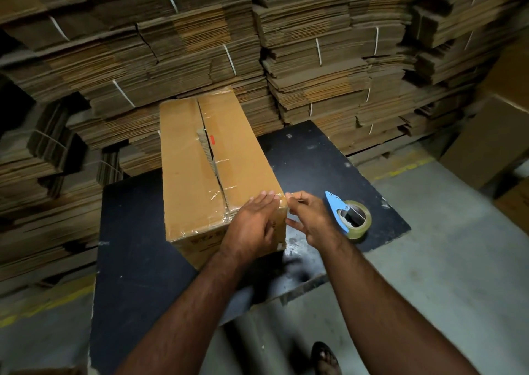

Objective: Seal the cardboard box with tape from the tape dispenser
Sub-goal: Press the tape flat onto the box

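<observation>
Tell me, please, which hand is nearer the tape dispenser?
Right. The right hand is just beside the tape dispenser; the left hand lies on the box.

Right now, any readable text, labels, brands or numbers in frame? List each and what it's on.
No text can be read here.
Cardboard box, near face: faint reddish print beside the left hand, too blurred to read.
Box top: small red mark by the seam, no characters legible.
Tape dispenser: blue body, no visible lettering.
Stacked flat cartons behind: no print visible.
</observation>
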A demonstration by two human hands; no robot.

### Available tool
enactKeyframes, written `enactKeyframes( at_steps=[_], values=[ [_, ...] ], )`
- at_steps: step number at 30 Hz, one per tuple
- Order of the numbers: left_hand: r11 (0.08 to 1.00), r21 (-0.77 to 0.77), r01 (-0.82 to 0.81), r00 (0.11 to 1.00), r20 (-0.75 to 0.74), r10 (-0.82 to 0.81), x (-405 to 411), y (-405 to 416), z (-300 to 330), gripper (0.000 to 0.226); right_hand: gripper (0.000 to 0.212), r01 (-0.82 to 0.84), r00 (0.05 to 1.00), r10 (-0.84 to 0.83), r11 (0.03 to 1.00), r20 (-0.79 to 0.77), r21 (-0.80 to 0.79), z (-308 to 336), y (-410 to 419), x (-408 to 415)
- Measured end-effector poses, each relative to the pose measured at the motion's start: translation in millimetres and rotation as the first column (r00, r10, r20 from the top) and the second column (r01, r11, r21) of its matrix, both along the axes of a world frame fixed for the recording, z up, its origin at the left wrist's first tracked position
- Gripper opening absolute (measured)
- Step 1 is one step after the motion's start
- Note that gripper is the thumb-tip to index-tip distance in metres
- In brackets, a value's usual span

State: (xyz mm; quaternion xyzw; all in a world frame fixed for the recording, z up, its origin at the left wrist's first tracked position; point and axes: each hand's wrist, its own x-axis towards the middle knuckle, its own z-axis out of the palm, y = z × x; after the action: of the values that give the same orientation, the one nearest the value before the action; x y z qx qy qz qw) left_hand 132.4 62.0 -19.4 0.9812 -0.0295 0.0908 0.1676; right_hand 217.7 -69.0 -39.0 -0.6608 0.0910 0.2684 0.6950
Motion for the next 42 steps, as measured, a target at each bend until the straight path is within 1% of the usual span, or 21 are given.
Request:
enactKeyframes(
  at_steps=[2,3,5,6,7,9,11,13,15,18,21,23,26,29,33,34,35,37,38,40,42],
  values=[
    [1.0,-0.006,0.017,1.0,-0.002,-0.017,-0.4,0.4,0.0,0.069,0.033,0.043,0.994,-0.027,0.987,0.105,-0.153,-2.3,-4.1,-0.3],
    [1.0,-0.008,0.021,1.0,-0.008,-0.022,0.1,0.0,0.3,0.069,0.037,0.102,0.974,-0.045,0.962,0.222,-0.253,-1.2,-7.0,-1.0],
    [1.0,-0.001,0.019,1.0,-0.023,-0.019,1.8,0.3,1.2,0.068,0.027,0.262,0.868,-0.076,0.91,0.491,-0.322,4.4,-10.1,-8.8],
    [1.0,0.005,0.014,1.0,-0.026,-0.014,2.3,0.3,1.4,0.068,0.024,0.29,0.816,-0.07,0.908,0.573,-0.302,8.7,-8.8,-16.2],
    [1.0,0.013,0.011,1.0,-0.029,-0.011,2.0,0.0,1.5,0.07,0.028,0.258,0.804,-0.024,0.914,0.595,-0.312,12.7,-5.3,-24.2],
    [1.0,0.017,0.01,0.999,-0.05,-0.009,0.1,-1.2,2.2,0.076,0.039,0.099,0.837,0.15,0.904,0.525,-0.416,16.0,6.8,-35.9],
    [1.0,0.006,0.003,0.998,-0.067,-0.003,-1.3,-0.6,3.0,0.08,0.046,-0.043,0.864,0.292,0.855,0.411,-0.517,17.1,15.8,-33.2],
    [1.0,0.007,0.003,0.998,-0.07,-0.002,-1.4,-0.3,5.0,0.082,0.054,-0.159,0.886,0.355,0.836,0.299,-0.525,22.6,12.8,-18.4],
    [1.0,-0.001,0.008,0.997,-0.078,-0.008,0.2,0.1,6.4,0.081,0.058,-0.223,0.88,0.387,0.849,0.276,-0.479,18.6,0.6,-6.8],
    [1.0,-0.027,0.009,0.997,-0.074,-0.011,2.0,4.1,6.2,0.079,0.055,-0.239,0.817,0.391,0.899,0.424,-0.368,-7.4,-12.8,-11.6],
    [0.999,-0.033,0.022,0.998,-0.066,-0.024,2.7,7.8,1.4,0.08,0.059,-0.205,0.741,0.406,0.895,0.535,-0.396,-38.1,-14.6,-12.6],
    [0.999,-0.033,0.021,0.998,-0.053,-0.023,2.3,9.5,-1.9,0.081,0.06,-0.174,0.724,0.382,0.907,0.575,-0.384,-44.1,-11.1,-9.7],
    [0.999,-0.039,0.011,1.0,-0.025,-0.012,1.4,8.1,-3.4,0.082,0.062,-0.124,0.691,0.364,0.911,0.624,-0.394,-58.5,-5.9,-10.8],
    [0.999,-0.041,0.012,1.0,-0.028,-0.013,1.5,6.1,-3.6,0.084,0.065,-0.122,0.689,0.376,0.903,0.62,-0.413,-70.4,-1.4,-12.9],
    [0.996,-0.08,0.042,0.995,-0.092,-0.049,0.8,8.8,3.2,0.081,0.075,-0.153,0.641,0.506,0.821,0.577,-0.55,-71.7,-8.1,-17.2],
    [0.99,-0.139,0.034,0.994,-0.098,-0.048,0.0,10.1,5.3,0.08,0.076,-0.138,0.662,0.485,0.829,0.572,-0.543,-64.6,-10.4,-22.5],
    [0.976,-0.216,0.014,0.994,-0.107,-0.038,-0.7,11.7,7.2,0.078,0.076,-0.116,0.717,0.403,0.874,0.569,-0.472,-53.5,-9.9,-29.7],
    [0.939,-0.342,-0.01,0.991,-0.129,-0.036,0.5,16.2,10.3,0.073,0.071,-0.036,0.839,0.117,0.986,0.531,-0.16,-27.8,3.7,-45.8],
    [0.925,-0.379,-0.006,0.989,-0.14,-0.051,0.7,19.7,11.1,0.071,0.067,0.017,0.883,-0.01,1.0,0.469,-0.011,-17.2,17.0,-52.3],
    [0.912,-0.411,0.009,0.985,-0.155,-0.08,1.1,26.4,11.3,0.071,0.066,0.153,0.914,-0.163,0.987,0.371,0.057,-14.5,46.3,-58.3],
    [0.915,-0.404,0.013,0.984,-0.156,-0.083,-0.5,34.3,10.7,0.082,0.077,0.228,0.924,-0.232,0.972,0.303,0.049,-35.6,65.9,-57.9]
  ],
)
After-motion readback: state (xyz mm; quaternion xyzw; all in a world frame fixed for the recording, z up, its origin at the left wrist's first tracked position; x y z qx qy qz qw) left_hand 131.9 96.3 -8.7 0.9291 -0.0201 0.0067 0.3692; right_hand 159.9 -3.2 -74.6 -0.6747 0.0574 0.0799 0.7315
